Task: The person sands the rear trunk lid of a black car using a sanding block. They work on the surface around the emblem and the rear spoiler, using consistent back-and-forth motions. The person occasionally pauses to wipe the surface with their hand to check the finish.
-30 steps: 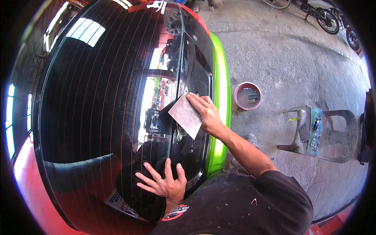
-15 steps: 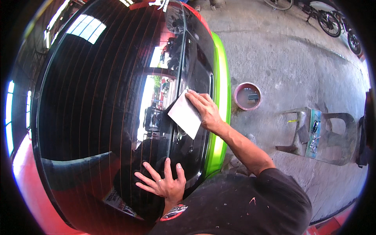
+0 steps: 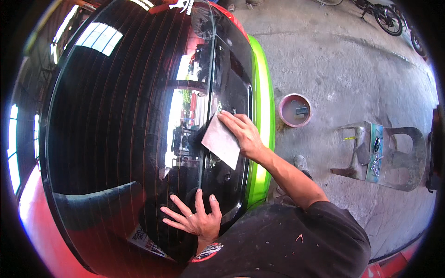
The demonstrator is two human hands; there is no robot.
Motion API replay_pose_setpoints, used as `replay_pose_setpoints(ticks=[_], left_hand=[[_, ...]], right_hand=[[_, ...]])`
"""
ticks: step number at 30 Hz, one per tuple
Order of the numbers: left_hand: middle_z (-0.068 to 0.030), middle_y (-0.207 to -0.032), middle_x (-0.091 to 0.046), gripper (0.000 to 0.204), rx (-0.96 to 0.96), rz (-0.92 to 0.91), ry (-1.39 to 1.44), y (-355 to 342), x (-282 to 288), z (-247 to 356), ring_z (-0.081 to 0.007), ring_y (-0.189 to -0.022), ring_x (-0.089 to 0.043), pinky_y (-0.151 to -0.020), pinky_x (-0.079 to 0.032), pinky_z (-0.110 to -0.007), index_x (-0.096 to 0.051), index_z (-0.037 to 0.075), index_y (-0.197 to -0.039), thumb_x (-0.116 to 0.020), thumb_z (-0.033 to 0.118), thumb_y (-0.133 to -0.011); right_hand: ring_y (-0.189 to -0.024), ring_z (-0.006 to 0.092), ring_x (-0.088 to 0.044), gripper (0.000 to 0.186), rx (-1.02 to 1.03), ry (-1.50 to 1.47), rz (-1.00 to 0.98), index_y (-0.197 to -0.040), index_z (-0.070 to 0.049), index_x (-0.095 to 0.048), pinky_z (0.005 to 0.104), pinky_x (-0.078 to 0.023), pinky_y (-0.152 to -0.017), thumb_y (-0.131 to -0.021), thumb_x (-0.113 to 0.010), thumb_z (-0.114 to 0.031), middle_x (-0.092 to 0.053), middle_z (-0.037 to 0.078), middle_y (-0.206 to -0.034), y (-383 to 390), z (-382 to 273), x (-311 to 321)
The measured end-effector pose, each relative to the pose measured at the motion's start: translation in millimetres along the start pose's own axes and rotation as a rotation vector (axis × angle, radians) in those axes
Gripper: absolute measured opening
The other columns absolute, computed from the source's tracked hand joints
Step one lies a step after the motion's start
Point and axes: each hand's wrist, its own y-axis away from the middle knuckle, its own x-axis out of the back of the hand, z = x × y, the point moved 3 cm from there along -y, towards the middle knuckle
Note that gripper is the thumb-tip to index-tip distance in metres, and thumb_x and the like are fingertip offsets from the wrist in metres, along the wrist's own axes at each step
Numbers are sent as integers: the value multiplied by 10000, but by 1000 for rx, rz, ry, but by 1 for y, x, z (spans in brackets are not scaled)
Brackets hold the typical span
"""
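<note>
My right hand [image 3: 245, 135] grips the upper right edge of a pale, diamond-angled sheet of sandpaper [image 3: 221, 142]. The sheet lies against the black panel [image 3: 232, 88] just below the rear glass of a car, and its underside is hidden. Spread fingers of my left hand [image 3: 202, 221] rest on the lower edge of the dark rear window [image 3: 116, 125], with nothing held. A bright green bumper strip [image 3: 263, 106] runs past my right wrist.
On the concrete floor to the right stands a round pink-rimmed tub [image 3: 281, 111] with water and a small block in it. Further right is a worn plastic chair [image 3: 403, 160] with a coloured packet [image 3: 374, 153] on it. Motorbikes [image 3: 388, 21] are parked at the far right.
My right hand and the sheet have shifted slightly nearer along the panel. My left hand stays in place on the glass. The view has moved a little, and a shoe shows more beside the bumper.
</note>
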Motion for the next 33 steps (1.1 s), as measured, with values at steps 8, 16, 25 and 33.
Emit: replay_pose_setpoints(ticks=[8, 16, 25, 33], left_hand=[[-255, -1603, -324, 341, -8, -6, -11, 3, -3, -2, -608, -1471, -137, -1131, -33, -756, -761, 249, -1117, -681, 468, -868], [-223, -1618, -316, 340, 3, 3, 17, 1, -2, -1, -559, -1500, -120, -1157, -26, -724, -769, 228, -1114, -712, 430, -846], [-221, -1620, -313, 345, -1, 13, 16, -1, -1, 1, -561, -1498, -125, -1159, -21, -722, -766, 225, -1121, -706, 435, -854], [-229, -1615, -318, 345, 0, 11, 10, 2, -2, 0, -576, -1489, -131, -1154, -24, -726, -762, 236, -1128, -696, 447, -862]], right_hand=[[-1122, 330, -577, 638, -38, 3, -7, -1433, -70, -531, 420, -460, -981, -803, -632, -81, -561, 131, -1449, -2, -6, 2], [-1126, 310, -582, 613, -71, 42, 1, -1419, -86, -546, 402, -470, -962, -812, -636, -76, -564, 106, -1448, -3, -3, -2], [-1127, 317, -578, 577, -14, 77, -11, -1383, -72, -559, 400, -471, -962, -812, -642, -77, -581, 103, -1424, -1, -1, 5], [-1120, 299, -573, 648, 4, 98, -50, -1414, -108, -544, 402, -469, -971, -779, -672, -73, -565, 98, -1447, -2, 2, 9]])
